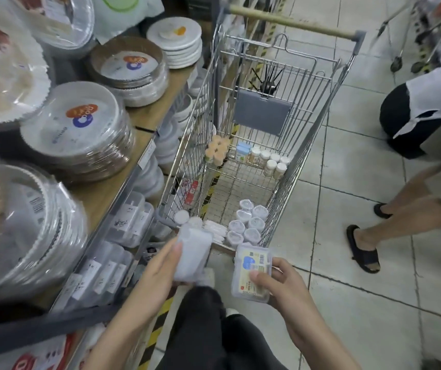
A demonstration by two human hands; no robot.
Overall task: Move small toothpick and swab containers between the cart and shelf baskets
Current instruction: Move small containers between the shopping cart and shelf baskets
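Both hands are held low in front of the person, just short of the near end of a wire shopping cart [318, 145]. The left hand [157, 265] has its grip closed around a clear rectangular box [191, 253], thumb along the box's near side; the box is blurred and its contents cannot be made out. The right hand [286, 287] pinches a second clear box [252, 272], this one carrying a blue-and-yellow label with a barcode, thumb pressed on the label and fingers curled behind. The two boxes are near each other but apart, both above the tiled floor [374, 263] at the cart's near edge. Inside the cart, at the near end, sits a cluster of small round white-lidded containers [248, 222], with a flat white pack [215, 231] just beside them. At the far end stand small white-capped jars [274, 162], a blue-capped pair [243, 152] and a bundle of tan-lidded tubes [218, 149]. To the left, a shelf [123, 182] carries stacks of wrapped disposable plates [80, 129], and below it clear lidded boxes [131, 220] stand in rows. On the right, another person's legs in dark sandals [363, 249] stand on the tiles.
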